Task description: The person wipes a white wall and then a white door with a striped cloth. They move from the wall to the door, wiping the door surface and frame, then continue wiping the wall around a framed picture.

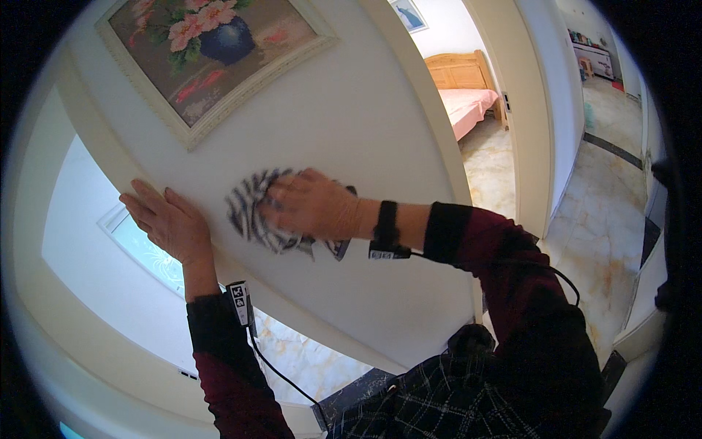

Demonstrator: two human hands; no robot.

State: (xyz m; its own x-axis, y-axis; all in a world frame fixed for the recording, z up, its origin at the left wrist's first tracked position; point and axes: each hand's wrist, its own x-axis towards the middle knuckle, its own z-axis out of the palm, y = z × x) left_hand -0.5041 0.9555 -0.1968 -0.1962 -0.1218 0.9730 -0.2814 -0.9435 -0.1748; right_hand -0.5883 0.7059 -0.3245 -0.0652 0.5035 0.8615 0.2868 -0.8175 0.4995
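My right hand (310, 206) presses a black-and-white striped cloth (247, 211) against the white wall (356, 126); both look slightly blurred. The cloth is bunched under the fingers, and a loose part of it shows below the wrist side of the hand. My left hand (173, 225) rests with its fingers spread on the cream door frame (233, 269) left of the cloth, holding nothing. Above the hands hangs a framed picture (219, 60) of pink flowers in a blue vase. Each wrist carries a strapped device with a cable.
On the right, a doorway with a cream frame (526, 110) shows a wooden bed (460, 71) with a pink cover (466, 107). A hallway with a marbled tile floor (581, 219) runs beyond it. Another doorway opens at the left, with a pale patterned panel (148, 249) inside.
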